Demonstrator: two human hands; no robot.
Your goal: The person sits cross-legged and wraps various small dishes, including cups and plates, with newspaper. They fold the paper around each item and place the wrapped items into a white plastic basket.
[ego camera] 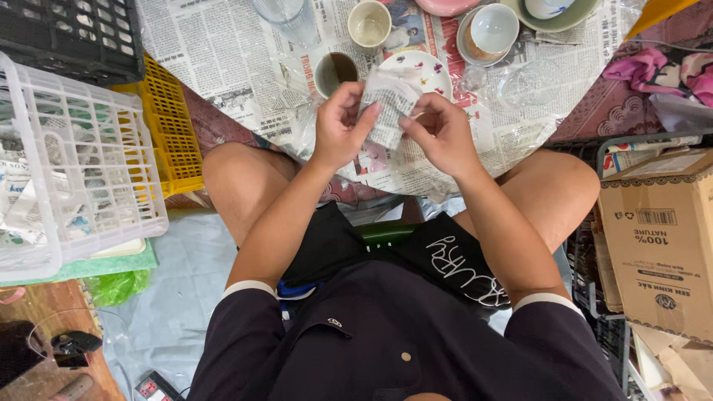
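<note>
While both hands meet at upper centre of the frame, I note the left hand [338,126] and right hand [440,134] pinching a crumpled, newspaper-wrapped bundle [390,104]; I judge it light but fragile, best gripped around its middle.

One head-worn camera looks steeply down from close above the seated person's lap, facing twelve o'clock toward a newspaper-covered table [223,52]; the white crate [82,171] sits at nine o'clock, the cardboard box [661,245] at three.
</note>
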